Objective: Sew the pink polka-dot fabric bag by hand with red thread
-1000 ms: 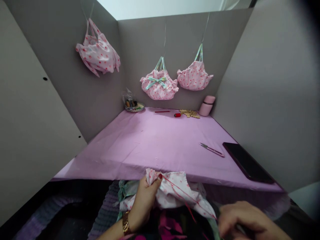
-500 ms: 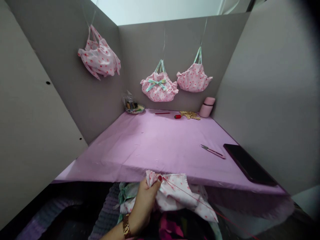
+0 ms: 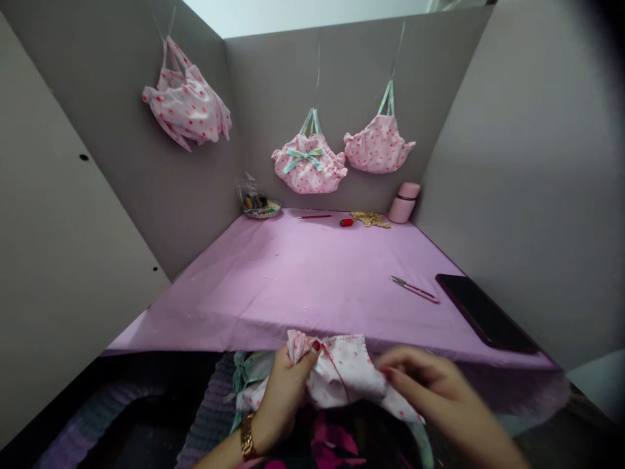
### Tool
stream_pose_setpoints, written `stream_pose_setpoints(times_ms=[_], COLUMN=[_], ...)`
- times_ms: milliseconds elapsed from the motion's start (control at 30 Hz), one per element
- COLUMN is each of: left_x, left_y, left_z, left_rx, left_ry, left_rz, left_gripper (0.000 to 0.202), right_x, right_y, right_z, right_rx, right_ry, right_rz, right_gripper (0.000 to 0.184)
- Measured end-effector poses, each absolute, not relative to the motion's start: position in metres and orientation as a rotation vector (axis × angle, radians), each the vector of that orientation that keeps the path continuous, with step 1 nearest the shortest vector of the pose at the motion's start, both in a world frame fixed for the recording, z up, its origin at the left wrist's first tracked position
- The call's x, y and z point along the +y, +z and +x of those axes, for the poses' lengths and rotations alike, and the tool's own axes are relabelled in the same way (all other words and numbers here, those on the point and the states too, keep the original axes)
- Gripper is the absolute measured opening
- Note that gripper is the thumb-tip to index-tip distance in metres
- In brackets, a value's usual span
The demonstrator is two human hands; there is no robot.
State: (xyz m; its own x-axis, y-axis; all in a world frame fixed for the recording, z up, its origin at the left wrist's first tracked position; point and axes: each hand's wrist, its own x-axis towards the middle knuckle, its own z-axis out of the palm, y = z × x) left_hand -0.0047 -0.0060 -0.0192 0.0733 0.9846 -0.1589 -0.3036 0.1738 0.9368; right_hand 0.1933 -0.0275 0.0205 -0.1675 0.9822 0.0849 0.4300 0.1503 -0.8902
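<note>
White fabric with pink dots (image 3: 349, 374) lies over my lap at the table's front edge, with a stitched line along its upper edge. My left hand (image 3: 288, 384) pinches its gathered corner between thumb and fingers. Red thread (image 3: 336, 371) runs from beside the left thumb and hangs slack across the cloth. My right hand (image 3: 430, 384), blurred by motion, is at the fabric's right side with thumb and fingers drawn together. Whatever it pinches is too small and smeared to make out. Green ties (image 3: 239, 378) show at the fabric's left.
Thread snips (image 3: 415, 290) and a dark phone (image 3: 483, 312) lie at right on the pink-covered table (image 3: 312, 260). Along the back are a basket (image 3: 263, 210), a red pencil (image 3: 315, 216), a red thread spool (image 3: 346, 223) and a pink flask (image 3: 404, 203). Dotted pouches (image 3: 309, 172) hang on grey partitions.
My right hand has come into view from the right, beside the fabric. The red thread, earlier stretched taut toward the lower right, now hangs slack. My left hand keeps its grip.
</note>
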Motion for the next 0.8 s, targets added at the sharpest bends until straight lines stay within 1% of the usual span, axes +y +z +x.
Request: stream_pose_setpoints(times_ms=[133, 200, 300, 400, 533, 600, 800], left_x=[-0.006, -0.006, -0.006, -0.006, -0.006, -0.007, -0.007], left_y=[-0.021, -0.022, -0.021, -0.021, -0.022, -0.022, -0.02], left_z=[-0.004, -0.004, -0.004, -0.005, -0.005, -0.005, -0.003], left_rx=[1.031, 1.034, 1.047, 1.064, 1.026, 0.988, 1.041], left_ry=[1.138, 1.122, 1.148, 1.18, 1.204, 1.211, 1.145], left_rz=[0.886, 0.898, 0.9, 0.874, 0.851, 0.852, 0.936], left_gripper=[0.014, 0.013, 0.01, 0.008, 0.009, 0.01, 0.012], right_x=[-0.005, -0.002, -0.006, -0.013, -0.021, -0.02, -0.009], right_y=[0.008, 0.005, 0.005, 0.009, 0.011, 0.01, 0.004], right_z=[0.151, 0.137, 0.134, 0.147, 0.178, 0.19, 0.17], right_rx=[-1.937, -1.968, -1.956, -1.855, -1.733, -1.729, -1.606], right_ry=[0.838, 0.831, 0.878, 1.06, 1.436, 1.524, 1.368], right_rz=[-1.325, -1.263, -1.176, -1.167, -1.083, -1.045, -1.233], right_gripper=[0.013, 0.013, 0.017, 0.019, 0.028, 0.03, 0.025])
